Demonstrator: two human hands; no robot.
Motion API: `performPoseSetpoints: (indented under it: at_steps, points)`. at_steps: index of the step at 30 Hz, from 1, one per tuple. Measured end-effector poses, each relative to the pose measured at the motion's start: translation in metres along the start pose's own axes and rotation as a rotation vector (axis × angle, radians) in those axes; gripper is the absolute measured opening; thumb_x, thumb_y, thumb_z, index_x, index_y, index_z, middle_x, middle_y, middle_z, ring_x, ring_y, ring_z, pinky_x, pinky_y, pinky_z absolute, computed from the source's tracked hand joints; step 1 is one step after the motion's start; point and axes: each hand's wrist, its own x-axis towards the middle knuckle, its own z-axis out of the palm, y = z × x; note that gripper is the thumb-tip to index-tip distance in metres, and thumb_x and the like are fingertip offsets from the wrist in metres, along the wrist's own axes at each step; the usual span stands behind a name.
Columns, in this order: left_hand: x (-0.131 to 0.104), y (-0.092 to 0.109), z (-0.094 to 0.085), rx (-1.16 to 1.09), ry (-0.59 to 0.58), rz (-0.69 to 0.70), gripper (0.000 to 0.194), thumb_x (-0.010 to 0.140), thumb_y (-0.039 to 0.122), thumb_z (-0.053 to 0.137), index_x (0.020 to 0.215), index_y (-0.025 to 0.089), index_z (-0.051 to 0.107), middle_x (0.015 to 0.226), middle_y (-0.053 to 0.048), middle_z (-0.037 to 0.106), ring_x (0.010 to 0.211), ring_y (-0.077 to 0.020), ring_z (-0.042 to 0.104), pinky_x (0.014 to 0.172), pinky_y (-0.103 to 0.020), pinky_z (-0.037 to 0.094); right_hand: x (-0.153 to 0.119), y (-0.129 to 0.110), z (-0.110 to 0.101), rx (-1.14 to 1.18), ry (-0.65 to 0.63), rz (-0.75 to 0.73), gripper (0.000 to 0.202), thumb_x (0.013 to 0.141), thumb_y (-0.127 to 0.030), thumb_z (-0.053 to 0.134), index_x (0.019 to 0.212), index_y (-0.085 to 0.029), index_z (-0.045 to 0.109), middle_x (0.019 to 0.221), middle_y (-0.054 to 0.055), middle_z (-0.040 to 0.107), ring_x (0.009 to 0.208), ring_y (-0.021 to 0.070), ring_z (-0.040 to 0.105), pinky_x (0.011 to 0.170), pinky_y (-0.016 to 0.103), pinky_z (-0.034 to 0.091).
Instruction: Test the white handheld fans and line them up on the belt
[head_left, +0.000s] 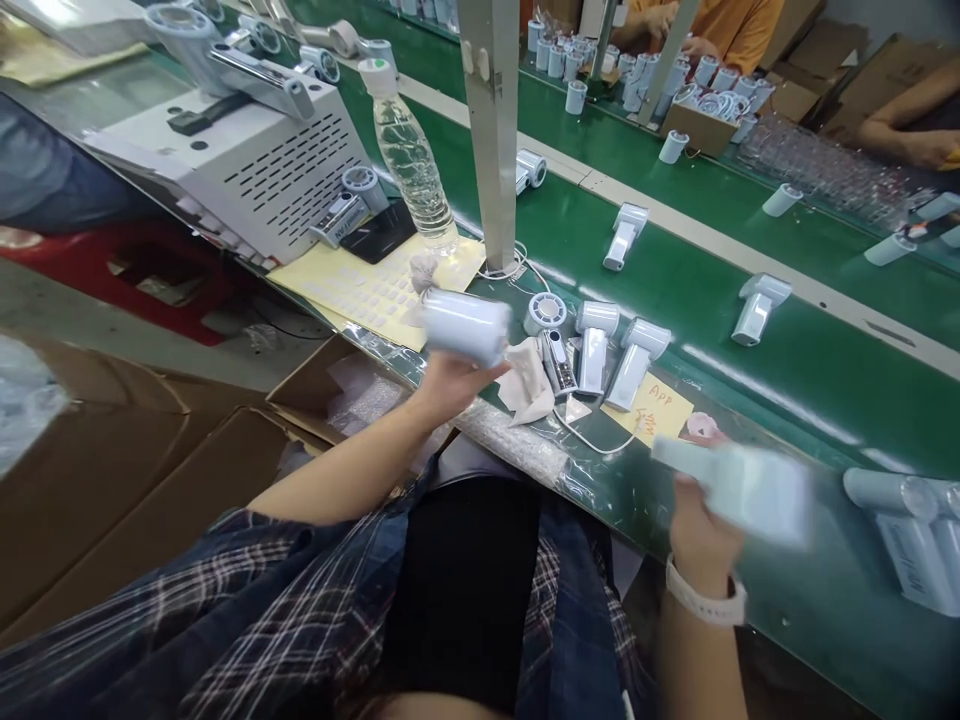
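My left hand (448,388) is wrapped around a pale blue handheld fan (466,325), blurred by motion, above the bench edge. My right hand (703,525) grips a second pale handheld fan (765,492), also smeared by motion, over the right part of the bench. Between the hands, several handheld fans (592,350) lie side by side; one turns its round grille up. Beside them are a crumpled white tissue (526,382), a white cable (600,448) and a yellow note (661,408) with handwriting. A pink ring-shaped thing (702,426) lies near my right hand.
A metal post (491,140) rises at the bench's back edge, near a water bottle (411,160). A white vented machine (277,165) stands at left. Fans lie on the green conveyor belt (690,290) and at far right (911,545). Cardboard boxes (172,480) sit lower left. Co-workers' hands (697,48) appear beyond.
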Motion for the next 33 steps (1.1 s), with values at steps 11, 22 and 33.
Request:
performPoseSetpoints:
  at_steps: [11, 22, 33]
  points:
    - [-0.024, 0.044, 0.039, -0.382, -0.517, -0.183, 0.059, 0.075, 0.056, 0.085, 0.108, 0.017, 0.056, 0.094, -0.009, 0.075, 0.068, -0.0192, 0.072, 0.062, -0.030, 0.056, -0.016, -0.010, 0.022, 0.508, -0.146, 0.285, 0.059, 0.071, -0.062, 0.089, 0.109, -0.023, 0.069, 0.096, 0.009, 0.081, 0.079, 0.0264, 0.077, 0.082, 0.047, 0.064]
    - [-0.044, 0.060, 0.045, -0.689, -0.889, -0.359, 0.049, 0.093, 0.051, 0.069, 0.127, 0.018, 0.055, 0.113, -0.014, 0.073, 0.081, -0.0254, 0.076, 0.070, -0.035, 0.060, -0.028, -0.042, 0.026, 0.697, -0.406, 0.485, 0.049, 0.075, -0.057, 0.088, 0.106, -0.023, 0.073, 0.098, 0.009, 0.079, 0.081, 0.0281, 0.074, 0.070, 0.046, 0.064]
    - [-0.037, 0.055, 0.060, -0.668, -0.856, -0.487, 0.060, 0.069, 0.048, 0.092, 0.109, 0.015, 0.061, 0.089, -0.004, 0.066, 0.078, -0.0164, 0.063, 0.073, -0.030, 0.050, -0.020, -0.059, 0.037, 0.864, -0.388, 0.548, 0.029, 0.085, -0.050, 0.059, 0.085, -0.023, 0.069, 0.077, 0.004, 0.062, 0.067, 0.0198, 0.056, 0.063, 0.038, 0.055]
